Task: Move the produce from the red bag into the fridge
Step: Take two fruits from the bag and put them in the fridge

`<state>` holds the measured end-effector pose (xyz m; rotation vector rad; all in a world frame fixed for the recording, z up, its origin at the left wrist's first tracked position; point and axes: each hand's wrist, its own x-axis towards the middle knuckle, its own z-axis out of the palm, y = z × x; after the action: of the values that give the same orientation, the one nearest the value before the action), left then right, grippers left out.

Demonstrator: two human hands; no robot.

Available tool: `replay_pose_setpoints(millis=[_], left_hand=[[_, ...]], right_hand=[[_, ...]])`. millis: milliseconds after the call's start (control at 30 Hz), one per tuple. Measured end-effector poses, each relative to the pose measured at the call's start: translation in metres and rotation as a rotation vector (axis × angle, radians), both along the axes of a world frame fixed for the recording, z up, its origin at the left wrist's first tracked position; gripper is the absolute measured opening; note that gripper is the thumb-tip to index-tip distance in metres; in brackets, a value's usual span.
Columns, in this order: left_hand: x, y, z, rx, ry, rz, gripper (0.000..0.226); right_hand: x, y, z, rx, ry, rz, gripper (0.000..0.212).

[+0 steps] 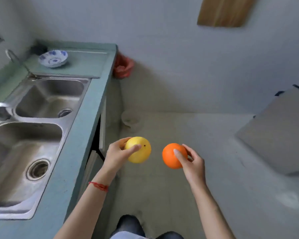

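My left hand [116,155] grips a round yellow fruit [140,153] in mid-air above the floor, thumb across its top. My right hand [193,163] holds an orange [171,156] just to the right of it, fingers curled round its right side. The red bag [123,67] sits on the floor against the wall, beyond the far end of the counter, partly hidden by the counter's edge. A grey-white appliance [276,133], possibly the fridge, shows its top at the right edge; its door is not visible.
A green counter [79,128] with a steel double sink [31,125] runs along the left. A blue-and-white bowl [53,58] stands at its far end. A wooden board [226,11] hangs on the back wall. Pale floor [171,195] lies between counter and appliance.
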<state>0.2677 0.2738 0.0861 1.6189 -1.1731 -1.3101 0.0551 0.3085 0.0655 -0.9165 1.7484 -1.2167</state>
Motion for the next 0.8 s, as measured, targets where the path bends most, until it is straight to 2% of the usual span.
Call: replay_pose_setpoints(millis=[100, 200, 267, 500, 633, 800], left_hand=[[-0.021, -0.017, 0.000, -0.022, 0.005, -0.146, 0.028], [-0.043, -0.027, -0.002, -0.022, 0.000, -0.298, 0.056], [-0.059, -0.029, -0.002, -0.010, -0.002, -0.387, 0.065], [-0.128, -0.025, -0.006, 0.009, 0.016, -0.603, 0.056], [-0.169, -0.019, -0.011, 0.008, 0.027, -0.667, 0.065], [-0.224, -0.013, -0.010, 0.002, 0.026, -0.707, 0.054]], right_hand=[[-0.013, 0.014, -0.002, 0.006, -0.026, -0.142, 0.039], [-0.024, 0.032, -0.004, -0.005, -0.055, -0.274, 0.029], [-0.032, 0.044, -0.004, -0.008, -0.059, -0.349, 0.025], [-0.076, 0.090, -0.004, 0.006, -0.050, -0.593, 0.029], [-0.110, 0.110, -0.005, 0.013, -0.046, -0.665, 0.033], [-0.157, 0.124, -0.005, 0.011, -0.055, -0.718, 0.035]])
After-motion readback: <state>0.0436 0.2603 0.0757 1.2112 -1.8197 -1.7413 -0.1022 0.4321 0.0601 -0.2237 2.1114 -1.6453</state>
